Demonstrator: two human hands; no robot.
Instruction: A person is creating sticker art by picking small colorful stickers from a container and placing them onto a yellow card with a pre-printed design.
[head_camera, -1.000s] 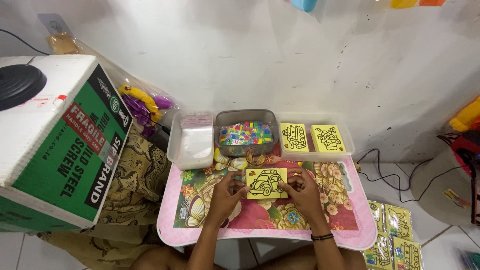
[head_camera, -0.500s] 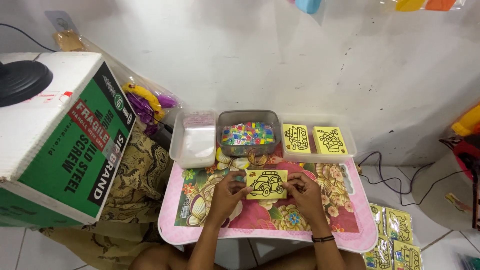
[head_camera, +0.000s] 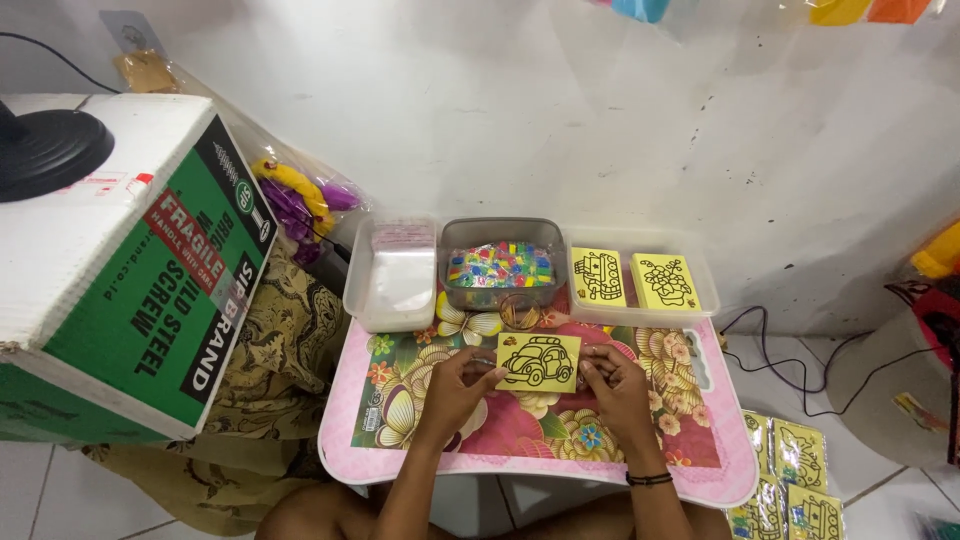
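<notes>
- Yellow card with a black outline drawing of a car: held flat just above the middle of the table, between both hands.
- Left hand: fingers pinched on the card's left edge.
- Right hand: fingers closed at the card's right edge, touching it.
- Table: small, pink rim, top covered in a flower print of pink, green and cream.
- Clear tub, far left of the table: rectangular, holds flat clear plastic bags.
- Grey tub, far middle: filled with small packets in mixed bright colours.
- Clear tray, far right: holds two more yellow picture cards side by side, each with a black outline drawing.
- Cardboard box, left of the table: large, white top, green side with white lettering and a slanted red label; a black round base stands on it.
- Patterned cloth: brown and cream, draped between box and table.
- Plastic bag, behind the box: clear, with yellow and purple things inside.
- Packets of yellow cards: on the tiled floor, right of the table.
- Black wristband: on the right wrist.
</notes>
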